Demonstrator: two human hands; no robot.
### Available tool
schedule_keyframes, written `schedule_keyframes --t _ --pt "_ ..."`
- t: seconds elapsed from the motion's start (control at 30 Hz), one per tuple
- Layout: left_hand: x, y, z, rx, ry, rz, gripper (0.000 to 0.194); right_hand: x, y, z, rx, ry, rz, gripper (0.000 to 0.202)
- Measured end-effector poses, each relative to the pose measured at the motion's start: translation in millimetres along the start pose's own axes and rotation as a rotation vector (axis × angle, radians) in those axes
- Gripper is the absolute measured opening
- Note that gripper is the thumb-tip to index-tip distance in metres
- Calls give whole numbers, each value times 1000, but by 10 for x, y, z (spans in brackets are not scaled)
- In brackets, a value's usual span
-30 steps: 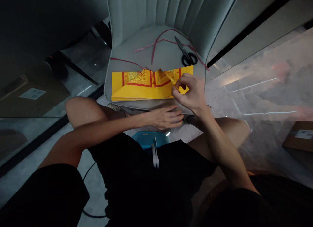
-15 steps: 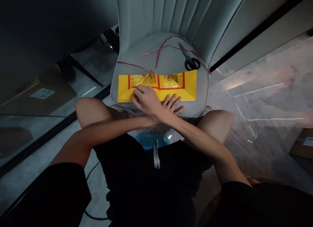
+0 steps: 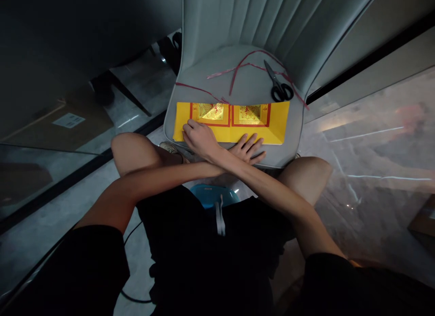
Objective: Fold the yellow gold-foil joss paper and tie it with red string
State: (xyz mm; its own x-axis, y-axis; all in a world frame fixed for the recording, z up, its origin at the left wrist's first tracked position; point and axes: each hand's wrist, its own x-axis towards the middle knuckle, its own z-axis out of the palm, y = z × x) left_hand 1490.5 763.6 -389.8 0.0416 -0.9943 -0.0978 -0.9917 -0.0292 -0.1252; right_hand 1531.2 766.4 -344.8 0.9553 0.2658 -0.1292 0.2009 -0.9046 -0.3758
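A grey padded chair (image 3: 238, 80) in a dim room with a glossy floor serves as the work surface, and on the front of its seat lies a stack of yellow paper (image 3: 234, 125) printed with red frames, its long axis running left to right across the seat. The forearms cross over it: the right hand (image 3: 199, 137) reaches over to the paper's left end, fingers curled and pressing down on the near left corner, while the left hand (image 3: 249, 148) lies flat with fingers spread at the near edge toward the middle-right. Neither hand grips anything. The paper looks thin, flat and folded, with angled corners. Behind it lie red string (image 3: 238, 71) and black scissors (image 3: 278, 87), well apart from both hands.
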Motion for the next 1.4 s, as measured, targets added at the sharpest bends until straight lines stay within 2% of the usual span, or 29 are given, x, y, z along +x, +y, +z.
schedule_keyframes --t 0.1,0.3,0.5,0.73,0.9,1.13,1.23,1.4 --pt "14 0 12 -63 -16 -17 57 25 0 33 -12 -32 -10 38" --pt "29 8 78 -241 36 -59 56 45 -22 67 -43 -53 -34 37" --pt "41 12 66 -144 3 -36 54 29 0 64 -69 -84 -118 36" --pt "39 47 116 -234 17 -82 59 47 126 101 -114 -54 -193 32" --pt "8 35 99 -167 8 -73 58 59 135 130 -176 -52 -244 27" --pt "-13 -36 142 -168 122 -56 52 49 89 162 -286 -27 -297 36" --pt "-1 -44 159 -115 129 -61 53 39 67 160 -285 -13 -312 36" --pt "60 -73 123 -75 121 -63 52 23 32 80 -290 -63 -332 37"
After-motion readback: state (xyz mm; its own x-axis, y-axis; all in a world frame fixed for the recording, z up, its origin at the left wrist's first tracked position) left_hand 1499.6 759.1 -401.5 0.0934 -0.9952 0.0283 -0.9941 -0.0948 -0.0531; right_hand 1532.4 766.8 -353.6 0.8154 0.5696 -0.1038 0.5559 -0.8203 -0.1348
